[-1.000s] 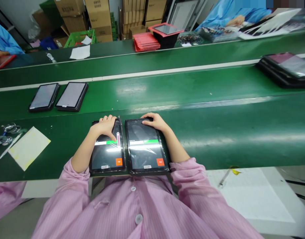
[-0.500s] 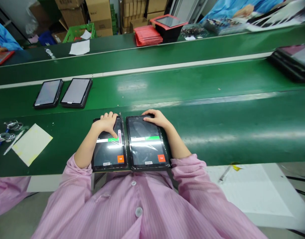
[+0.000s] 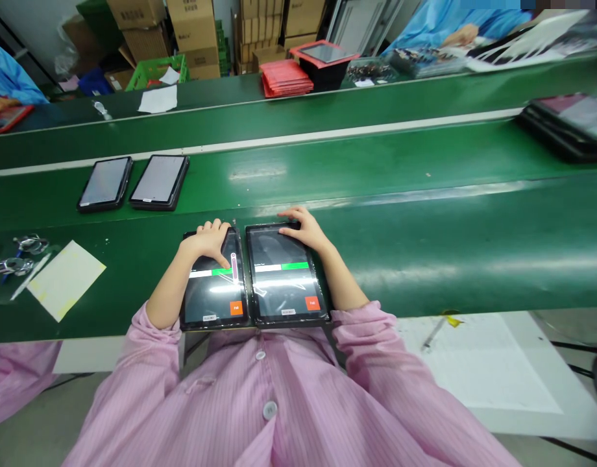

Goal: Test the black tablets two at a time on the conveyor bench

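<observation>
Two black tablets lie side by side at the near edge of the green bench, their screens lit with a green bar and an orange button. My left hand [image 3: 208,241] is curled over the top edge of the left tablet [image 3: 213,305], thumb down on the screen. A pink stylus [image 3: 234,266] lies along that tablet's right edge, touching the thumb. My right hand [image 3: 303,230] grips the top edge of the right tablet [image 3: 283,292], fingers bent over its far corner.
Two more tablets [image 3: 133,181] lie on the conveyor belt [image 3: 376,162] at the left. A stack of tablets [image 3: 566,123] sits far right. A yellowish sheet [image 3: 65,279] and small tools [image 3: 16,256] lie to my left, a pen [image 3: 432,334] on the white ledge. Red trays [image 3: 286,81] and other workers are across the belt.
The two tablets on the belt have drifted a little to the right. My hands stay on the top edges of the two near tablets, barely moved.
</observation>
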Available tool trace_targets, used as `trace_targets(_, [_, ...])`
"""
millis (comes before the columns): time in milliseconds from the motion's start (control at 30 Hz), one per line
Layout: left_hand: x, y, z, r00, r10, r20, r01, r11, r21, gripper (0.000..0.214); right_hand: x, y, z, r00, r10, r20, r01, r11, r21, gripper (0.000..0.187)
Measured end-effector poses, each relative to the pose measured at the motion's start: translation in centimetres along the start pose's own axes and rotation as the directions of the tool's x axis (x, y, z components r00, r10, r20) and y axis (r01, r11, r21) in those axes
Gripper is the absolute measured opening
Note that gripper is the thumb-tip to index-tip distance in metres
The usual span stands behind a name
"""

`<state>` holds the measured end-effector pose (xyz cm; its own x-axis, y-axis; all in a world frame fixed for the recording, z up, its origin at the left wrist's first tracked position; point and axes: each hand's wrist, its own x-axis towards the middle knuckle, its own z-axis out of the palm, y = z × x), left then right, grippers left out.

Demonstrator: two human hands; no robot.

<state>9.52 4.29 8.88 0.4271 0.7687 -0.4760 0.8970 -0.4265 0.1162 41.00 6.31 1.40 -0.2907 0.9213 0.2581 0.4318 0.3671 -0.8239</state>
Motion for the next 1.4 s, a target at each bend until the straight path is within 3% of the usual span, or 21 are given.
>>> trace_targets(100, [-0.6, 0.3, 0.5, 1.000, 0.008, -0.001, -0.008, 1.000, 0.010, 0.120, -1.6, -1.8, -0.5, 0.993, -0.076, -0.094, 0.068, 0.994, -0.089, 0.042])
trace_targets(233, [-0.9, 0.4, 1.0, 1.000, 0.026, -0.017, -0.026, 1.000, 0.007, 0.121, -4.9, -5.0, -0.8, 0.984, -0.108, -0.144, 0.060, 0.951, -0.302, 0.034])
trace_targets(367, [-1.1, 0.4, 1.4, 0.998, 0.043, -0.042, -0.044, 0.999, -0.017, 0.124, -8.7, -7.8, -0.6, 0.984, -0.174, -0.029, 0.152, 0.919, -0.365, 0.030])
trace_targets(433, [-1.8, 0.5, 1.9, 0.992, 0.064, -0.107, -0.067, 0.997, -0.024, 0.125, -10.5, -8.8, -0.1, 0.973, -0.223, 0.060, 0.228, 0.893, -0.389, 0.027])
trace_targets(500, [-3.3, 0.6, 2.7, 0.963, 0.082, -0.256, -0.083, 0.997, 0.007, 0.118, -12.2, -9.7, 0.6, 0.953, -0.268, 0.142, 0.303, 0.855, -0.420, 0.024])
trace_targets(600, [-6.9, 0.1, 4.4, 0.873, 0.043, -0.486, -0.042, 0.999, 0.012, 0.096, -14.5, -10.7, 2.3, 0.913, -0.313, 0.263, 0.400, 0.816, -0.417, 0.026])
trace_targets(667, [-9.8, -0.8, 5.7, 0.853, -0.014, -0.521, -0.033, 0.996, -0.081, 0.083, -15.5, -11.2, 3.4, 0.893, -0.315, 0.323, 0.431, 0.808, -0.402, 0.030])
trace_targets(767, [-13.5, -1.9, 7.7, 0.894, -0.065, -0.444, -0.055, 0.966, -0.251, 0.073, -16.1, -11.1, 3.6, 0.882, -0.323, 0.343, 0.447, 0.806, -0.389, 0.033])
trace_targets(833, [-15.1, -2.1, 8.9, 0.917, -0.072, -0.392, -0.067, 0.942, -0.330, 0.072, -15.6, -10.5, 2.7, 0.914, -0.325, 0.244, 0.399, 0.831, -0.387, 0.034])
trace_targets(933, [-16.2, -1.5, 10.6, 0.938, -0.049, -0.343, -0.086, 0.926, -0.367, 0.077, -13.9, -8.4, 0.9, 0.985, -0.168, -0.046, 0.141, 0.925, -0.352, 0.037])
trace_targets(1000, [-16.2, -1.1, 11.3, 0.946, -0.039, -0.322, -0.077, 0.938, -0.338, 0.084, -12.2, -6.4, 0.2, 0.978, -0.001, -0.210, -0.053, 0.966, -0.251, 0.041])
trace_targets(1067, [-16.0, -1.1, 11.3, 0.942, -0.049, -0.332, -0.057, 0.951, -0.304, 0.095, -10.3, -4.2, 0.2, 0.938, 0.151, -0.311, -0.189, 0.977, -0.096, 0.045])
trace_targets(1167, [-15.0, -1.4, 9.7, 0.929, -0.038, -0.369, -0.079, 0.952, -0.297, 0.102, -7.9, -1.2, 1.0, 0.877, 0.324, -0.353, -0.295, 0.946, 0.136, 0.050])
trace_targets(1233, [-13.5, -1.4, 7.8, 0.935, 0.012, -0.354, -0.117, 0.954, -0.275, 0.090, -6.9, 0.1, 1.7, 0.850, 0.382, -0.363, -0.316, 0.920, 0.231, 0.051])
trace_targets(1333, [-10.6, -1.2, 4.9, 0.953, 0.089, -0.289, -0.148, 0.971, -0.190, 0.074, -6.4, 1.0, 2.1, 0.839, 0.406, -0.362, -0.309, 0.903, 0.298, 0.049])
trace_targets(1400, [-9.1, -1.0, 3.5, 0.968, 0.130, -0.215, -0.161, 0.978, -0.135, 0.085, -6.6, 1.1, 2.0, 0.846, 0.405, -0.348, -0.302, 0.900, 0.315, 0.047])
